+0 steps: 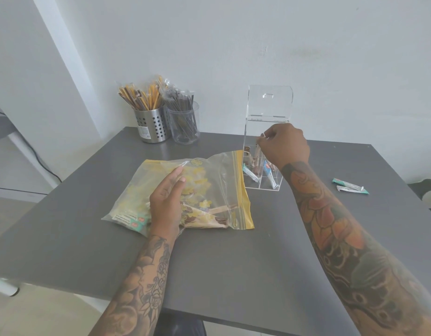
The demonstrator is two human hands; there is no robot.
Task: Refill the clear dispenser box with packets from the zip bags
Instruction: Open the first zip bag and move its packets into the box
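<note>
A clear dispenser box stands on the grey table with its lid tipped up. Several packets stand in its compartments. My right hand hovers over the box's open top and pinches a thin tan packet that points down into a compartment. A zip bag with yellow flower print and yellow strips lies flat left of the box, with tan and green-white packets inside. My left hand rests flat on the bag with straight fingers.
Two loose green-white packets lie on the table right of the box. A perforated metal cup and a clear cup, both full of stick packets, stand at the table's back left against the white wall.
</note>
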